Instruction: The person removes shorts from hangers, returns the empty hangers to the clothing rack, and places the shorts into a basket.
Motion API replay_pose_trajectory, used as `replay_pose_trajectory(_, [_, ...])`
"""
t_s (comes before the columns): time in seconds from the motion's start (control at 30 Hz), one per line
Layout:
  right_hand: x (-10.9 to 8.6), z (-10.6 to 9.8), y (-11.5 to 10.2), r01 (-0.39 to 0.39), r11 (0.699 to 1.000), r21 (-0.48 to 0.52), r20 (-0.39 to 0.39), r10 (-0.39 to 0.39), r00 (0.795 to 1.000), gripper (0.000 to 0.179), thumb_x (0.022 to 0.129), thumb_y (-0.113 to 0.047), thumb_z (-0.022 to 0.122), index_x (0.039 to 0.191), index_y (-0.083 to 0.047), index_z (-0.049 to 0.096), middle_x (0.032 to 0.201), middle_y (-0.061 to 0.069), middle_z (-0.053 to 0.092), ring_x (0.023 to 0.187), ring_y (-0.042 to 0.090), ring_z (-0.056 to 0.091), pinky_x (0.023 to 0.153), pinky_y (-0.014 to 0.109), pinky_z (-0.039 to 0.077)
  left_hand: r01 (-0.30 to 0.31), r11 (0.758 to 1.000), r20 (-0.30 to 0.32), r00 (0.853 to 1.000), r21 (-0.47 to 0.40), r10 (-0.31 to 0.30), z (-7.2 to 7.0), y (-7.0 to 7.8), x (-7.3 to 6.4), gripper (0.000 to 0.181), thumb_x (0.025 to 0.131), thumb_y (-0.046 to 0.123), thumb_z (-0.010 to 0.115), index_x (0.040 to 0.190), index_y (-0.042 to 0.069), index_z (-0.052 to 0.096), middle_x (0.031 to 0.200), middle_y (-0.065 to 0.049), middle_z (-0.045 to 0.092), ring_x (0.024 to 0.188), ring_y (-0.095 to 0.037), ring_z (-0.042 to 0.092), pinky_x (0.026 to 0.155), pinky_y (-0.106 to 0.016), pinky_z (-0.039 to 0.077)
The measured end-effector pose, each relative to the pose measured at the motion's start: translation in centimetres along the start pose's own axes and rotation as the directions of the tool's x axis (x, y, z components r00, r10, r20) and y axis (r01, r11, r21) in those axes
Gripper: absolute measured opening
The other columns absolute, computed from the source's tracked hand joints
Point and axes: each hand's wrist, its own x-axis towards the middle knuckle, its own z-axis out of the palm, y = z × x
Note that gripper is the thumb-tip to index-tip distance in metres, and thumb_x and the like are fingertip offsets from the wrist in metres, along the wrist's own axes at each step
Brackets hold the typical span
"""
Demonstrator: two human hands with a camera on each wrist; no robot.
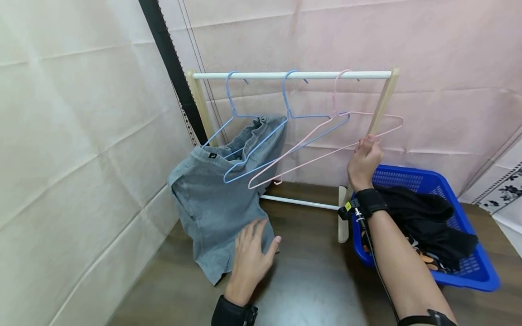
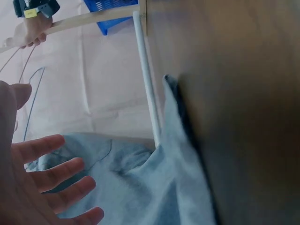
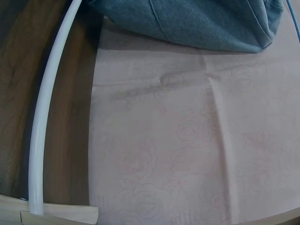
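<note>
A pair of grey-blue denim shorts (image 1: 220, 199) hangs on the left blue hanger (image 1: 229, 97) of a small clothes rack (image 1: 261, 75). My left hand (image 1: 251, 258) is in front of the lower part of the shorts, fingers straight and spread, thumb out to the side. Whether it touches the cloth I cannot tell. With my right hand (image 1: 365, 163) I grip the rack's right wooden post (image 1: 383, 102). The right wrist view shows the shorts and the rack's lower white bar (image 3: 42, 117), but not that hand.
Another blue hanger (image 1: 287, 97) and a pink hanger (image 1: 335, 93) hang on the top rail, angled towards me. To the right of the rack, a blue basket (image 1: 485, 271) holds black clothing (image 1: 432, 222). White cloth (image 1: 81, 136) covers the walls behind and at left.
</note>
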Motion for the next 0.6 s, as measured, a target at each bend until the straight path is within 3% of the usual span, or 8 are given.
replay_pose_trajectory(0.2, [0.6, -0.3, -0.3, -0.001, 1.0, -0.002, -0.025, 0.001, 1.0, 0.051, 0.113, -0.053, 0.037, 0.068, -0.029, 0.044, 0.062, -0.009, 0.047, 0.059, 0.0, 0.041, 0.063, 0.019, 0.03, -0.055, 0.998, -0.086, 0.995, 0.01, 0.056, -1.5, -0.4, 1.3, 0.051, 0.103, 0.044, 0.068, 0.143, 0.012, 0.064, 0.142, -0.015, 0.062, 0.128, -0.038, 0.06, 0.105, -0.06, 0.047])
replay_pose_trajectory(0.33, [0.6, -0.3, -0.4, -0.018, 1.0, 0.004, -0.021, 0.018, 1.0, 0.051, 0.114, -0.05, 0.037, 0.069, -0.027, 0.046, 0.063, -0.006, 0.048, 0.06, 0.001, 0.042, 0.065, 0.019, 0.031, -0.082, 0.996, -0.189, 0.978, 0.033, 0.087, -3.0, -1.1, 2.4, 0.042, 0.104, 0.039, 0.067, 0.136, 0.012, 0.068, 0.136, -0.013, 0.065, 0.123, -0.036, 0.062, 0.1, -0.057, 0.049])
replay_pose_trajectory(0.47, [0.3, -0.1, -0.4, -0.017, 1.0, 0.003, -0.016, 0.017, 1.0, 0.053, 0.114, -0.053, 0.037, 0.069, -0.026, 0.046, 0.063, -0.004, 0.049, 0.06, 0.002, 0.042, 0.064, 0.02, 0.031, -0.129, 0.989, -0.327, 0.934, 0.071, 0.145, -5.4, -1.9, 3.7, 0.035, 0.104, 0.035, 0.065, 0.128, 0.01, 0.071, 0.13, -0.013, 0.067, 0.118, -0.037, 0.063, 0.094, -0.054, 0.049])
replay_pose_trajectory(0.6, [0.0, 0.0, -0.3, -0.01, 1.0, 0.008, -0.002, 0.01, 1.0, 0.054, 0.112, -0.059, 0.036, 0.069, -0.028, 0.045, 0.063, -0.009, 0.048, 0.06, 0.002, 0.042, 0.063, 0.021, 0.029, -0.168, 0.98, -0.451, 0.87, 0.109, 0.199, -8.2, -2.7, 5.3, 0.036, 0.105, 0.035, 0.06, 0.123, 0.005, 0.071, 0.126, -0.018, 0.066, 0.114, -0.04, 0.061, 0.093, -0.056, 0.046])
